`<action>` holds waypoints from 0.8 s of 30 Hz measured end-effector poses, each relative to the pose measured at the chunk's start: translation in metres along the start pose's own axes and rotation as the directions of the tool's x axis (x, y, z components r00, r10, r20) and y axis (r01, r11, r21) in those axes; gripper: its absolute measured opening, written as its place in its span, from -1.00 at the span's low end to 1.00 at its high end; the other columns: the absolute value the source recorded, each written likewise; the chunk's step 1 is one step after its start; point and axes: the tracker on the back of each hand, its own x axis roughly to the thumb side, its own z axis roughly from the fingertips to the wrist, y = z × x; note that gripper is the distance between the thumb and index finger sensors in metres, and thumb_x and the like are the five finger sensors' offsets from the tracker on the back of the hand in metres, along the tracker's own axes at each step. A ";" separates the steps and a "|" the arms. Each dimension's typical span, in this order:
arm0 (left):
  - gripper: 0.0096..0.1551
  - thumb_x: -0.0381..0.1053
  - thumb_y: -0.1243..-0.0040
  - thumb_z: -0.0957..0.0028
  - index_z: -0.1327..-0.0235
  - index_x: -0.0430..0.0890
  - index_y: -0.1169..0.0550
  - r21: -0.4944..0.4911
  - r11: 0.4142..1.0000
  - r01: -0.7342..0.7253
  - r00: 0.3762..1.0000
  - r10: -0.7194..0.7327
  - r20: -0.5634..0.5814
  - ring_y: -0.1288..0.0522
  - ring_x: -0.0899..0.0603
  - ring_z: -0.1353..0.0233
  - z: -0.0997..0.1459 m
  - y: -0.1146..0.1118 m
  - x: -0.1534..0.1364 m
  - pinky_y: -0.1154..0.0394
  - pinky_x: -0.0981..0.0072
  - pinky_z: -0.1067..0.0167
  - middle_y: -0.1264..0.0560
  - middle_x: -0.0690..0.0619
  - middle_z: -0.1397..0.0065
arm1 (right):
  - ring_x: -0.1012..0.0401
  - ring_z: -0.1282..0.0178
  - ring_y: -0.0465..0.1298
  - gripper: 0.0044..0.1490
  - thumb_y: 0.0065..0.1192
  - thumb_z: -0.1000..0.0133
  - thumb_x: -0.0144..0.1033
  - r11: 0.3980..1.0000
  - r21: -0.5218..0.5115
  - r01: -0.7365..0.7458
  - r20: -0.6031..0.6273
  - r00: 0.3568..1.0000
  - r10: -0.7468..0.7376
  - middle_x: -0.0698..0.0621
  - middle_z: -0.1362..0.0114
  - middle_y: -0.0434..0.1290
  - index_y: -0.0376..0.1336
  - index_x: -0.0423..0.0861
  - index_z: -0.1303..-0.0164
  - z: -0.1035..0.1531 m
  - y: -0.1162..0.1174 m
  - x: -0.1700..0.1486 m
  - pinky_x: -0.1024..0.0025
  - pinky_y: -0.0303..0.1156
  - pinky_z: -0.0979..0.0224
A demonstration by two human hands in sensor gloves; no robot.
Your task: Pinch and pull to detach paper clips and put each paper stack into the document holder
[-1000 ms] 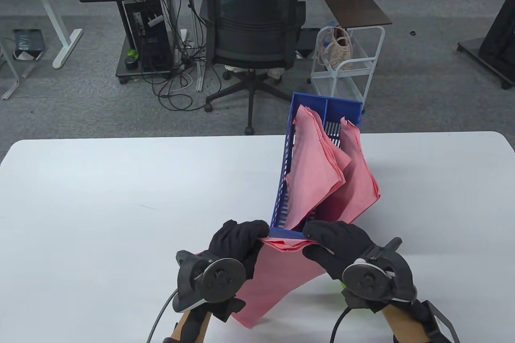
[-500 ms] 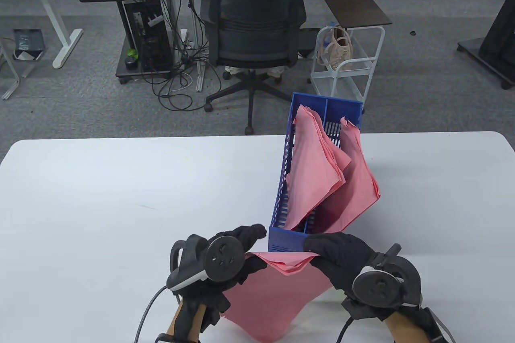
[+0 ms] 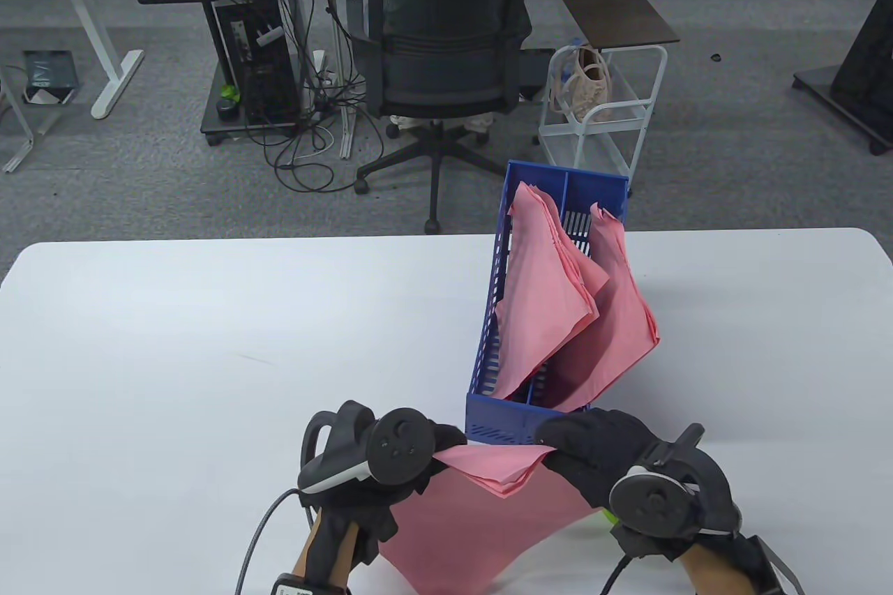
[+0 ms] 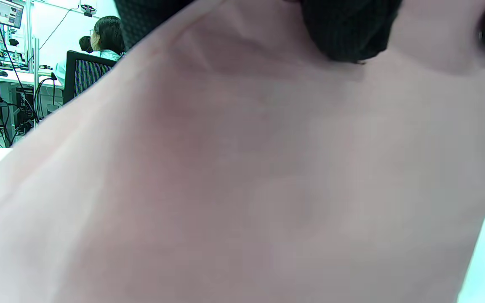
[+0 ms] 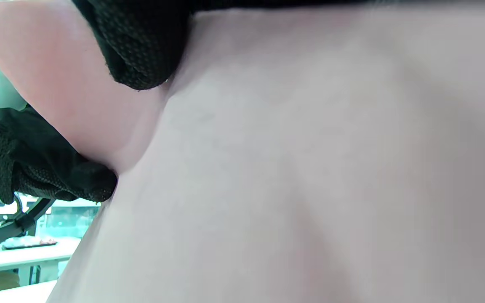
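Observation:
Both hands hold a pink paper stack (image 3: 481,504) by its top edge just in front of the blue document holder (image 3: 502,420). My left hand (image 3: 418,459) grips the stack's left part, and my right hand (image 3: 593,448) grips its right part. The sheets hang down towards the table and fan slightly at the top. Pink paper (image 4: 242,176) fills the left wrist view, with a gloved finger (image 4: 347,29) pressed on it. In the right wrist view the paper (image 5: 310,168) also fills the frame under gloved fingers (image 5: 141,46). No paper clip is visible.
Two pink paper stacks (image 3: 551,295) lean inside the holder's compartments and stick out over its right side. The white table (image 3: 209,344) spreads to the left and right. Beyond its far edge stand an office chair (image 3: 439,51) and a white cart (image 3: 600,114).
Both hands have drawn the stack back towards the near edge and lower, away from the holder's front wall. The left hand has rotated, its tracker now facing up.

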 end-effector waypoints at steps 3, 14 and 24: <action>-0.57 0.11 -0.11 -0.09 -0.18 0.20 -0.66 0.001 1.000 0.010 1.000 -0.010 -0.002 -0.75 -0.11 -0.22 0.001 0.000 0.000 -0.58 -0.02 -0.33 -0.74 0.11 -0.21 | 0.05 -0.13 0.66 -0.58 0.15 -0.22 -0.09 1.000 0.023 -0.021 -0.005 1.000 0.021 -0.04 -0.26 0.61 0.42 0.02 -0.19 0.002 -0.002 -0.001 0.23 0.53 -0.26; -0.57 0.10 -0.13 -0.08 -0.15 0.19 -0.68 0.034 0.999 0.034 0.999 -0.033 -0.030 -0.77 -0.11 -0.18 0.008 0.008 -0.001 -0.61 -0.02 -0.28 -0.76 0.11 -0.17 | 0.05 -0.13 0.65 -0.59 0.15 -0.22 -0.10 0.999 0.001 -0.048 -0.028 0.998 0.048 -0.04 -0.26 0.61 0.42 0.03 -0.18 0.010 -0.010 -0.004 0.22 0.52 -0.26; -0.56 0.08 -0.08 -0.15 -0.24 0.14 -0.62 0.235 0.968 -0.086 0.986 0.117 -0.122 -0.75 -0.13 -0.19 0.036 0.032 -0.037 -0.61 0.00 -0.24 -0.73 0.07 -0.21 | -0.03 -0.22 0.61 -0.56 0.14 -0.24 -0.17 0.980 0.180 -0.088 -0.270 0.953 0.135 -0.11 -0.35 0.55 0.38 -0.03 -0.26 0.040 0.011 -0.059 0.14 0.48 -0.33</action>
